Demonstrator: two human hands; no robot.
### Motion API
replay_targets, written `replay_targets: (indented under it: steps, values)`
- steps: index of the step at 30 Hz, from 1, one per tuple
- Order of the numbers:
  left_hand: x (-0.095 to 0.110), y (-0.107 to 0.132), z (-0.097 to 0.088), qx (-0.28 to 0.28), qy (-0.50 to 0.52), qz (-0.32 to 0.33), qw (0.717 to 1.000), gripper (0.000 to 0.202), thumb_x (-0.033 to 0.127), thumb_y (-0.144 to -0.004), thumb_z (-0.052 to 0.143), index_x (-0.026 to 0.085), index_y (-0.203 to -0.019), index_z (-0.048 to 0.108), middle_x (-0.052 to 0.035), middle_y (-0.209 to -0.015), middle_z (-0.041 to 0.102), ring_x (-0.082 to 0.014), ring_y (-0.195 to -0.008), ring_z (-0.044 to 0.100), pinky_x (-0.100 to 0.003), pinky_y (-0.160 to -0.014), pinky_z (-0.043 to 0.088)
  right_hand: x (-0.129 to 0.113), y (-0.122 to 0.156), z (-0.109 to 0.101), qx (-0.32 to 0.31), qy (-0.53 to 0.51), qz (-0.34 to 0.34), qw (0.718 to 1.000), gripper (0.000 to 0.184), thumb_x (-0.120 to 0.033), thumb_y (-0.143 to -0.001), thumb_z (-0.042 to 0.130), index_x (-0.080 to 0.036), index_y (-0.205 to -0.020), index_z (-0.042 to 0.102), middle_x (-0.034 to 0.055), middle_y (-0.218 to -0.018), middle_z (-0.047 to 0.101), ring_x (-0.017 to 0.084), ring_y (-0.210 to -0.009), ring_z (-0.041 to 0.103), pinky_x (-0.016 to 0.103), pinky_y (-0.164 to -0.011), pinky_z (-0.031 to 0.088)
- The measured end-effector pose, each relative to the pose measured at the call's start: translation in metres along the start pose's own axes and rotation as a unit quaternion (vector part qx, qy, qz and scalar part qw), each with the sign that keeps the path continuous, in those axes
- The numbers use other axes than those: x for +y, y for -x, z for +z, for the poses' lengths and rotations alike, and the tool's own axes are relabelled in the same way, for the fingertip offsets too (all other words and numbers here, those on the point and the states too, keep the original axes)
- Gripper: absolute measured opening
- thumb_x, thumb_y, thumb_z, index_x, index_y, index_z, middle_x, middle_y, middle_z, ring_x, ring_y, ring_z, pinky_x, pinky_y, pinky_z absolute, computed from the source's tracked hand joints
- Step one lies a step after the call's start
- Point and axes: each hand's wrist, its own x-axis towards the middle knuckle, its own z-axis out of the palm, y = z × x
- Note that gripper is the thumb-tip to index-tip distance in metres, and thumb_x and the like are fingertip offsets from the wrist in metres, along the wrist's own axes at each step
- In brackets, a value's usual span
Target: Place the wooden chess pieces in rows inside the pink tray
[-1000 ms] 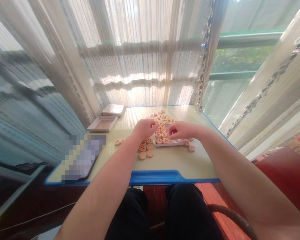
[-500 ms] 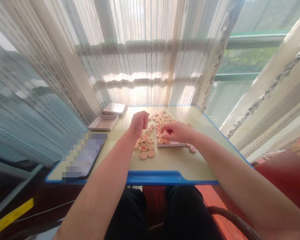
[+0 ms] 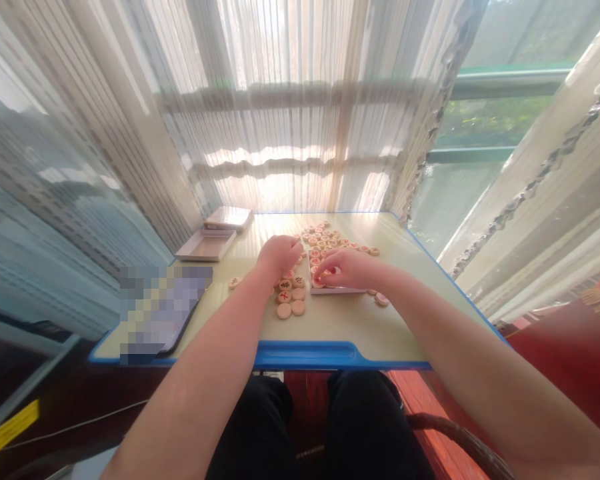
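Round wooden Chinese chess pieces [image 3: 285, 297], some with red or dark characters and some blank side up, lie loose in front of me. Over this loose group is my left hand [image 3: 281, 255], its fingers curled down; whatever they hold is hidden. A shallow white box [image 3: 343, 291] holds more pieces, arranged along its left side. My right hand [image 3: 347, 268] reaches over the box from the right. Its thumb and forefinger bend round to a chess piece [image 3: 317, 283] in the near left corner. The hand covers much of the box's inside.
More pieces [image 3: 325, 235] are scattered behind the box, and one [image 3: 381, 300] lies to its right. At the table's left are an open box tray [image 3: 207, 247], a box lid [image 3: 229, 217] and a blurred tablet-like object [image 3: 180, 313]. A blue rim [image 3: 310, 353] edges the table.
My left hand has turned and lowered from a raised fist toward the loose pieces. My right hand has moved nearer, to the front left corner of the box. The view has shifted slightly.
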Motion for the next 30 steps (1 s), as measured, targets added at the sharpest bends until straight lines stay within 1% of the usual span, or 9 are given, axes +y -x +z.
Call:
replay_targets:
  steps: [4,7,10,13,15,18,20,24,30]
  values:
    - [0.000,0.001,0.000,0.000,-0.002,0.010,1.000,0.032,0.027,-0.072,0.043,0.020,-0.042,0.035,-0.0021,-0.045,0.043,-0.0144,-0.048,0.036,-0.031,-0.050,0.022,0.002,0.000,0.001,0.001,-0.001,-0.015,1.000,0.025,-0.022,-0.076,0.055,-0.024,-0.090,0.075,0.0005,-0.096,0.068,0.014,-0.080,0.058,0.026,-0.075,0.042]
    - [0.000,0.001,0.002,-0.003,0.000,0.015,1.000,0.031,0.028,-0.072,0.043,0.020,-0.042,0.036,-0.0016,-0.044,0.042,-0.0137,-0.047,0.034,-0.031,-0.049,0.021,0.006,-0.001,0.003,0.017,-0.007,-0.018,1.000,0.026,-0.022,-0.076,0.054,-0.023,-0.092,0.075,0.0008,-0.089,0.068,0.013,-0.074,0.056,0.026,-0.071,0.041]
    - [0.000,0.001,0.002,-0.020,-0.001,0.012,1.000,0.031,0.028,-0.071,0.042,0.020,-0.042,0.036,-0.0015,-0.043,0.040,-0.0137,-0.048,0.034,-0.030,-0.049,0.022,0.012,-0.004,0.004,0.081,-0.004,0.012,0.997,0.026,-0.023,-0.077,0.053,-0.021,-0.092,0.075,0.0006,-0.073,0.064,0.013,-0.066,0.053,0.026,-0.066,0.039]
    - [0.000,0.001,0.003,-0.032,0.027,0.005,0.999,0.031,0.028,-0.070,0.043,0.020,-0.042,0.032,-0.0003,-0.043,0.035,-0.0134,-0.049,0.032,-0.030,-0.050,0.021,0.018,-0.006,0.002,0.155,0.012,0.046,0.987,0.025,-0.024,-0.077,0.052,-0.018,-0.088,0.074,0.0005,-0.066,0.060,0.013,-0.064,0.051,0.025,-0.064,0.038]
    - [-0.001,0.001,0.004,-0.021,0.079,-0.021,0.996,0.031,0.028,-0.069,0.043,0.020,-0.043,0.028,0.0011,-0.044,0.029,-0.0125,-0.049,0.029,-0.030,-0.049,0.021,0.024,-0.006,-0.001,0.187,0.028,0.057,0.980,0.025,-0.024,-0.076,0.052,-0.018,-0.087,0.074,0.0013,-0.068,0.061,0.013,-0.066,0.051,0.025,-0.065,0.038]
    - [-0.007,-0.001,0.007,0.017,0.172,-0.075,0.982,0.033,0.029,-0.069,0.045,0.020,-0.046,0.023,0.0024,-0.047,0.022,-0.0110,-0.048,0.025,-0.029,-0.048,0.019,0.033,-0.007,-0.006,0.219,0.066,0.066,0.971,0.025,-0.024,-0.076,0.051,-0.018,-0.084,0.074,0.0031,-0.072,0.063,0.016,-0.073,0.053,0.026,-0.070,0.039]
    - [-0.012,-0.003,0.010,0.029,0.225,-0.101,0.969,0.033,0.030,-0.068,0.047,0.021,-0.047,0.023,0.0031,-0.048,0.021,-0.0100,-0.048,0.022,-0.028,-0.047,0.017,0.040,-0.007,-0.008,0.228,0.087,0.072,0.967,0.025,-0.025,-0.077,0.050,-0.018,-0.084,0.073,0.0039,-0.074,0.064,0.017,-0.077,0.053,0.027,-0.072,0.039]
    - [-0.023,-0.006,0.014,0.026,0.308,-0.134,0.941,0.032,0.029,-0.068,0.049,0.021,-0.049,0.025,0.0044,-0.046,0.023,-0.0087,-0.045,0.021,-0.027,-0.044,0.016,0.052,-0.010,-0.006,0.228,0.122,0.081,0.963,0.029,-0.029,-0.080,0.048,-0.016,-0.084,0.073,0.0053,-0.075,0.064,0.018,-0.078,0.052,0.029,-0.073,0.038]
    - [-0.027,-0.007,0.016,0.018,0.335,-0.133,0.933,0.032,0.028,-0.069,0.049,0.021,-0.051,0.024,0.0050,-0.047,0.022,-0.0078,-0.044,0.020,-0.026,-0.043,0.015,0.064,-0.012,-0.003,0.230,0.130,0.100,0.959,0.030,-0.030,-0.081,0.047,-0.015,-0.086,0.073,0.0064,-0.082,0.066,0.018,-0.082,0.054,0.028,-0.075,0.037]
